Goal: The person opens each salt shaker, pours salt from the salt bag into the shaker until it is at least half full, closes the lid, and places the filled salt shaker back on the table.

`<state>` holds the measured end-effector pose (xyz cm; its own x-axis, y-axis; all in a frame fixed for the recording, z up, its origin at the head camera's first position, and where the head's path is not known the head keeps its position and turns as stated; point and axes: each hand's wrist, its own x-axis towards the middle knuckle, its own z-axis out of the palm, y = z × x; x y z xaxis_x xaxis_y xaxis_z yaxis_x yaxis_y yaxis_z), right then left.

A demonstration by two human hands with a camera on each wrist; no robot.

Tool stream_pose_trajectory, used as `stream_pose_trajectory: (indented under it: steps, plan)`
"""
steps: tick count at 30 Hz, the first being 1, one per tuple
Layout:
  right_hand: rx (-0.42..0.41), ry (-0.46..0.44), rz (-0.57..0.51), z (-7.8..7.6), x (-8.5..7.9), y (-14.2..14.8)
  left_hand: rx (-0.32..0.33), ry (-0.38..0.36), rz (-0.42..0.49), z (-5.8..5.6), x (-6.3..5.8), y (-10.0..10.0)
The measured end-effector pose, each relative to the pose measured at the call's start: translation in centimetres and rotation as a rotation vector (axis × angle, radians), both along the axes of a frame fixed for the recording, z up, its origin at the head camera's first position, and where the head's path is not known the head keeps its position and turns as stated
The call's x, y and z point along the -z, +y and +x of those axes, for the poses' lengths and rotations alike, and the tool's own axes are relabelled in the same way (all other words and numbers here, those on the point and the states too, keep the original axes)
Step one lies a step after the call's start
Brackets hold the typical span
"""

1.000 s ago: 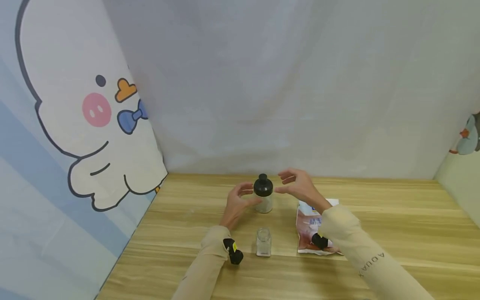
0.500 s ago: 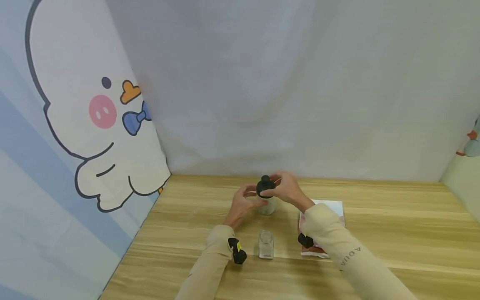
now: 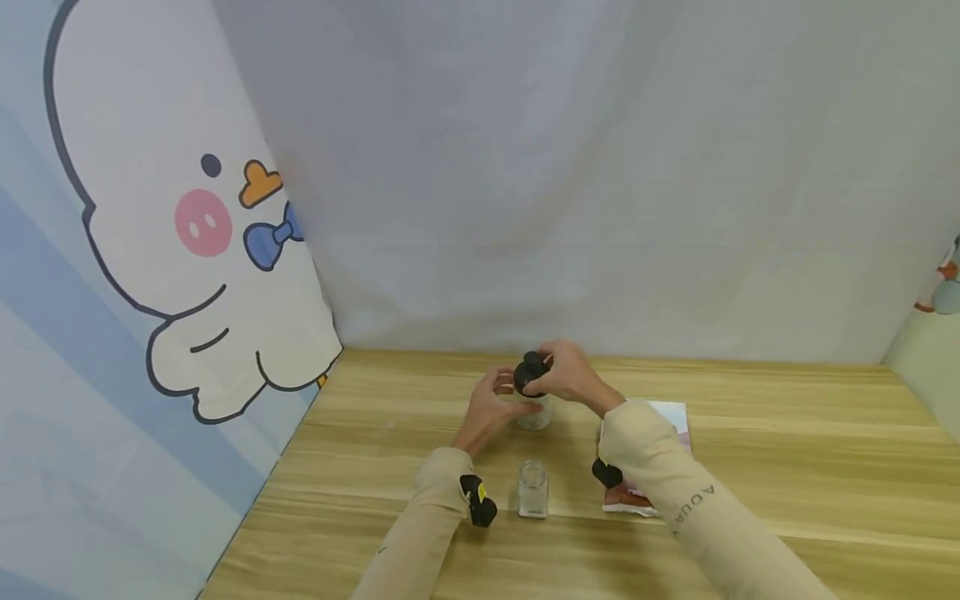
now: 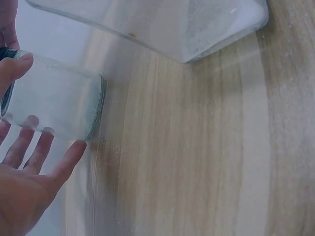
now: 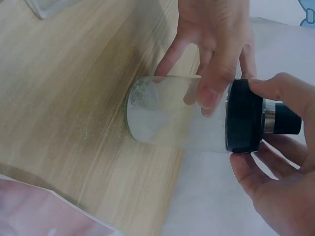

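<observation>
A round clear glass jar (image 5: 167,110) with a black lid (image 5: 244,115) stands upright near the back of the table in the head view. The lid carries a narrower black knob on a silvery collar. My left hand (image 3: 489,410) holds the jar's side, thumb on the near face and fingers spread behind the glass. From the right, my right hand (image 3: 576,375) grips the lid's rim between thumb and fingers. Closer to me stands a smaller, squarish open glass jar (image 3: 533,490), with something whitish at its bottom (image 4: 251,14).
Right of the small jar lies a pinkish-brown and white bag (image 3: 628,500), partly covered by my right sleeve. Fine specks dot the wooden table (image 5: 74,98) beside the round jar. A pale cloth (image 3: 600,208) hangs behind the table's back edge.
My right hand has come left and down from beside the jar to take hold of the black lid. My left hand has stayed around the jar. The small jar stands as before.
</observation>
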<state>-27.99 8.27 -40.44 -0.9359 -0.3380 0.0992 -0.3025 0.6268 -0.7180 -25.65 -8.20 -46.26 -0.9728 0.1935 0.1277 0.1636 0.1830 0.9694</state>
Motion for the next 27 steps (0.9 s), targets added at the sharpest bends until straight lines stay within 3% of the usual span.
stream_pose_trajectory:
  steps: [6, 17, 27]
  plan:
    - [-0.077, 0.009, 0.059, -0.3, -0.2, 0.4, -0.015, 0.007, -0.038, -1.3, 2.2, 0.2]
    - [0.035, 0.091, 0.114, -0.2, -0.3, -0.6, -0.002, -0.002, -0.072, -1.6, 2.2, -0.1]
    - [-0.153, 0.031, 0.108, -1.5, -0.8, -0.2, -0.014, -0.018, -0.09, -1.8, 2.3, 0.1]
